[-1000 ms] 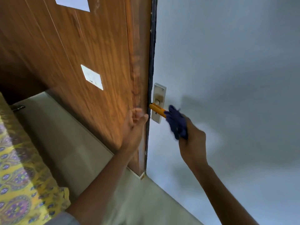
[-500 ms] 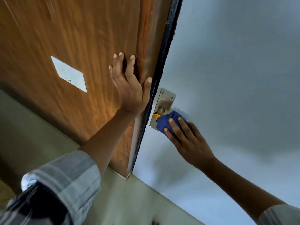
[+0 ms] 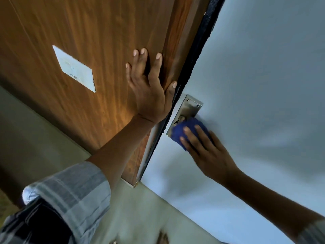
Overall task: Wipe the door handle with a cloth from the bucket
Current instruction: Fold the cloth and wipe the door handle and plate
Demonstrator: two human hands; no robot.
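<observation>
Blue cloth (image 3: 182, 131), bunched under the right hand (image 3: 209, 152), pressed over the door handle (image 3: 181, 119) at the lower end of the steel backplate (image 3: 190, 107) on the pale door (image 3: 263, 85). Fingers (image 3: 189, 136) laid nearly flat across the cloth, pinning rather than gripping it; only a sliver of handle visible above the cloth. Left hand (image 3: 149, 92) spread open, palm flat on the wooden panel (image 3: 88, 41) beside the door's dark edge (image 3: 197, 55), holding nothing. Bucket out of view.

Progress, as judged: cloth fetched, wiping under way; cleanliness of the handle not discernible, remaining strokes and return of the cloth apparently still to do.

Against half a second ago: left hand in the same braced pose; yellow of the handle then showing beside the cloth, now covered; view drawn slightly closer.
</observation>
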